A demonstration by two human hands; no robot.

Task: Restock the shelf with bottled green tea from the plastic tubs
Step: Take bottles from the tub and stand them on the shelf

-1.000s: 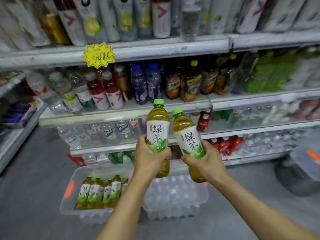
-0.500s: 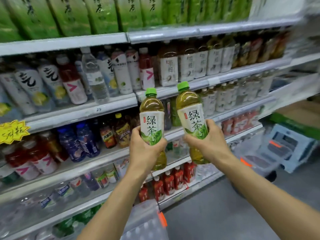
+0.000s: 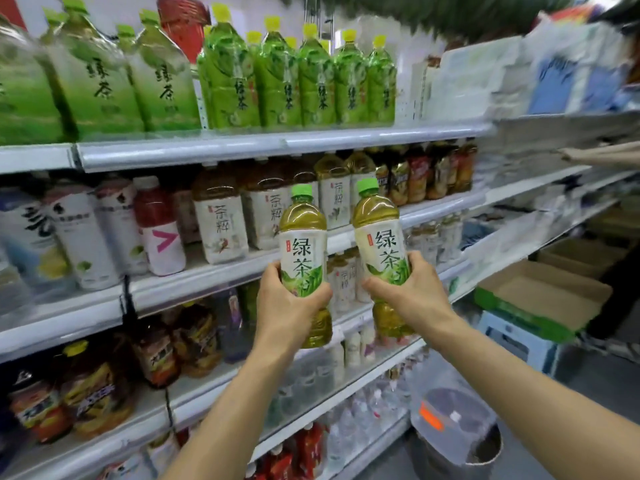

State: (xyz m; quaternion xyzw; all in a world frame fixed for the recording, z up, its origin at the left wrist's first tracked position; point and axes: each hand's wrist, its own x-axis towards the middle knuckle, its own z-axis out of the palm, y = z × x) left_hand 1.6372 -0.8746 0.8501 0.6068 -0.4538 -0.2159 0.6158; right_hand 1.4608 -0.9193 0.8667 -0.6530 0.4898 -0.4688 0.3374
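Observation:
I hold two green tea bottles upright in front of the shelves. My left hand [image 3: 289, 306] grips the left green tea bottle [image 3: 303, 244] around its lower label. My right hand [image 3: 412, 292] grips the right green tea bottle [image 3: 379, 233] the same way. Both have green caps and white labels with green leaves. Behind them runs the middle shelf [image 3: 242, 271] of tea bottles. A row of large green tea bottles [image 3: 294, 81] fills the top shelf [image 3: 277, 147].
Lower shelves carry water, juice and red-capped drinks. A clear plastic tub [image 3: 453, 420] stands on the floor at lower right on a round bin. Cardboard trays [image 3: 543, 296] sit on a blue stool [image 3: 519, 341] to the right. Another person's arm [image 3: 602, 155] reaches in at the right edge.
Both hands have kept their bottles and risen with my gaze from the floor tubs up to the middle shelves. The tub with bottles has dropped out of view; the top shelf has come in.

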